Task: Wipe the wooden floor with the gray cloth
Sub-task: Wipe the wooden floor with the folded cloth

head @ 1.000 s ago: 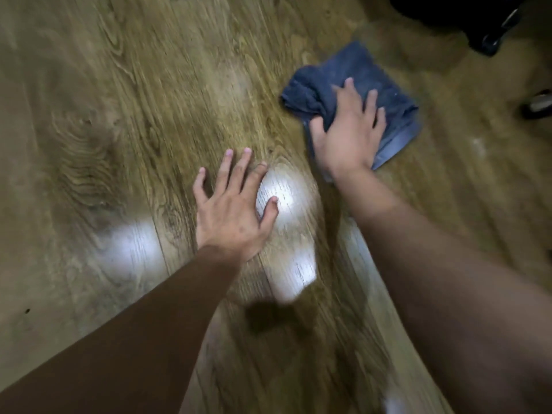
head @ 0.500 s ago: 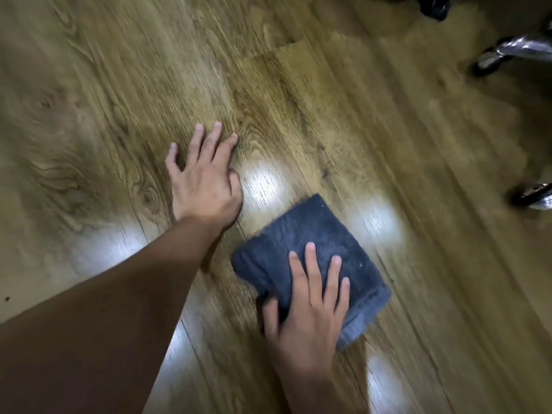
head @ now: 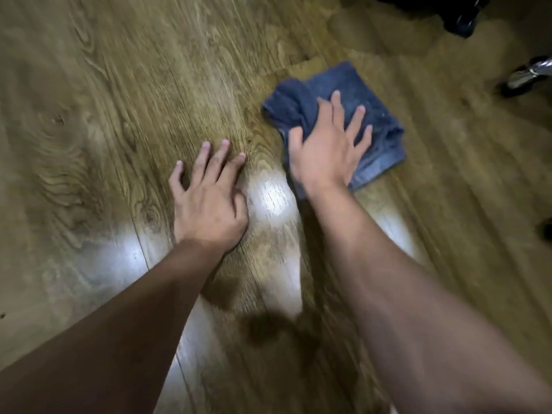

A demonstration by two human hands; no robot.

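The right hand presses flat, fingers spread, on the folded gray cloth (bunched at its left edge), far right on the wooden floor. The left hand rests on bare boards nearer left, fingers straight, holding nothing.

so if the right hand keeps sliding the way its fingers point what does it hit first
The right hand, flat on the gray cloth, points up-right. Bare wooden floor lies ahead, then probably the dark caster, though depth is unclear.
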